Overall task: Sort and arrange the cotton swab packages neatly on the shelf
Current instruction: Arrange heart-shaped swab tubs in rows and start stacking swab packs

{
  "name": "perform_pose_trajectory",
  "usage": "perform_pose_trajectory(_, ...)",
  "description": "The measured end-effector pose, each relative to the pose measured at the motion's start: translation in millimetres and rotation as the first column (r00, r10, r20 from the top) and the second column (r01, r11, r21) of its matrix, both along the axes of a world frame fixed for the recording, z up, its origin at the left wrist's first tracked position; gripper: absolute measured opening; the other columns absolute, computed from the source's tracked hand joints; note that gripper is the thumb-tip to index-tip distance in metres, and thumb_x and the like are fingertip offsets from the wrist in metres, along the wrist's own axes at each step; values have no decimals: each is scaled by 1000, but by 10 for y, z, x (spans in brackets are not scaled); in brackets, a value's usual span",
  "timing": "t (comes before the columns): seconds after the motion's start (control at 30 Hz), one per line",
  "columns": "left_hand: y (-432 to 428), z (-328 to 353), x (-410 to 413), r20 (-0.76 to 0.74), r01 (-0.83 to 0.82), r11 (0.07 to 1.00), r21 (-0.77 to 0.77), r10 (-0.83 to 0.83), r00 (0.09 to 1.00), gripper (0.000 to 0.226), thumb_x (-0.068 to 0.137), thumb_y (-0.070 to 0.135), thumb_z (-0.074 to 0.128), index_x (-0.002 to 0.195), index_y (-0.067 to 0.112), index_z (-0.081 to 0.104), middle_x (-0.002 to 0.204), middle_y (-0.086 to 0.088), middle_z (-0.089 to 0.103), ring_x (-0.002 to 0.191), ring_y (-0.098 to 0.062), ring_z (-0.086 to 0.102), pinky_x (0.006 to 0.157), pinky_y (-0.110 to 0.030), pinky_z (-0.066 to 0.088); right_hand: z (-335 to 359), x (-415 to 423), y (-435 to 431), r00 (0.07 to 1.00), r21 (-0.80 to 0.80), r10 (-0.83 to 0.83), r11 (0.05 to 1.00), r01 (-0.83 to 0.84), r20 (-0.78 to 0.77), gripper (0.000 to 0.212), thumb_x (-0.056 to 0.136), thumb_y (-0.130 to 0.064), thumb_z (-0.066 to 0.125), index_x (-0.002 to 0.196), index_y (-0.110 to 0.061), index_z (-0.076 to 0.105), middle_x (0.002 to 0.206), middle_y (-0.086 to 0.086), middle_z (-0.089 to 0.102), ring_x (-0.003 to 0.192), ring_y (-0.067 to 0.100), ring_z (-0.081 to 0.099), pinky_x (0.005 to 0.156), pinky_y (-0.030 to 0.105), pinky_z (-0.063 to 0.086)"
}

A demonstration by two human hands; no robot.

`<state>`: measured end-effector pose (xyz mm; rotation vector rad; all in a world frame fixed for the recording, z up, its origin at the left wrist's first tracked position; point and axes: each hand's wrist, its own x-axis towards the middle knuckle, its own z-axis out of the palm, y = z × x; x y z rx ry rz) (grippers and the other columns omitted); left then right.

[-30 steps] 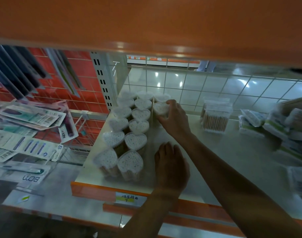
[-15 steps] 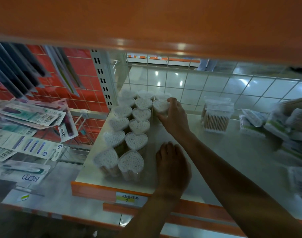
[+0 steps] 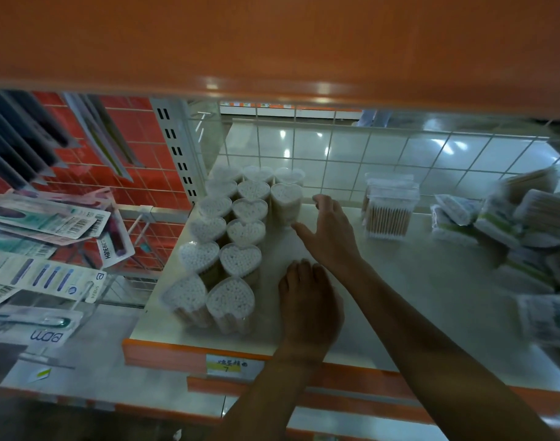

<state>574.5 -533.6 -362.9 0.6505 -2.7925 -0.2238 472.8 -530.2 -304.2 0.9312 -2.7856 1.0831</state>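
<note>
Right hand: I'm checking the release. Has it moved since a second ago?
Yes. The right hand opened and slid rightward, away from the heart-shaped box it gripped.

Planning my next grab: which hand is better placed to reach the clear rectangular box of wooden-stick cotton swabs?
Right, probably. The right hand is open and nearer the clear rectangular swab box; the left hand rests on the white shelf, farther from it.

Heart tubs [image 3: 240,259] left of swab box [image 3: 389,211]
</note>
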Motion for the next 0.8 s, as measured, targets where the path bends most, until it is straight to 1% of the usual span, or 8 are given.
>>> perform_pose_trajectory(0.07,-2,0,2,-12,1,1000,-7,-2,1000,38,66,26,73,98,5,67,100,-14,66,96,-31,63,79,-39,53,-12,19,119,1000,62,2,998,-1,-8,61,87,-36,63,135,-6,39,132,13,47,120,24,45,92,23,33)
perform_pose_trajectory(0.17,-9,18,-11,-39,2,1000,-7,-2,999,36,63,21,75,94,5,68,99,-14,66,96,-32,63,78,-40,53,-28,40,313,1000,142,2,990,0,-9,59,89,-38,59,137,-9,41,135,11,48,124,24,42,100,29,34)
perform_pose_trajectory(0.27,-10,57,-51,-27,-19,1000,-12,19,999,28,60,19,75,85,9,66,90,-10,64,89,-30,61,71,-37,51,-46,49,506,1000,210,-5,978,8,-16,57,88,-39,58,135,-11,43,134,10,49,124,25,43,103,33,34)
perform_pose_trajectory(0.37,36,93,-101,-12,-41,999,-4,41,999,25,58,19,77,79,11,64,84,-9,63,84,-30,61,65,-36,51,-34,67,709,1000,235,-24,972,23,2,53,88,-37,59,133,-11,46,132,10,50,124,24,42,102,32,34)
perform_pose_trajectory(0.47,141,125,-163,-16,-22,1000,1,22,1000,24,60,17,75,81,12,64,84,-8,63,84,-29,60,65,-36,50,-19,79,916,999,254,-50,966,50,-9,51,87,-35,61,130,-12,48,131,8,49,122,24,42,100,32,35)
perform_pose_trajectory(0.6,329,166,-259,-36,54,999,9,-54,998,27,60,19,75,84,13,63,86,-7,63,85,-28,60,66,-35,50,-14,73,1189,996,308,-75,948,86,-46,48,85,-33,62,128,-13,51,130,7,51,120,26,43,101,33,35)
perform_pose_trajectory(0.8,656,169,-413,-43,174,984,43,-172,984,32,66,19,70,98,14,63,94,-6,63,93,-29,59,71,-39,51,28,82,1618,991,352,-106,927,128,-81,49,83,-26,62,129,-15,50,128,6,51,118,25,43,99,32,38)
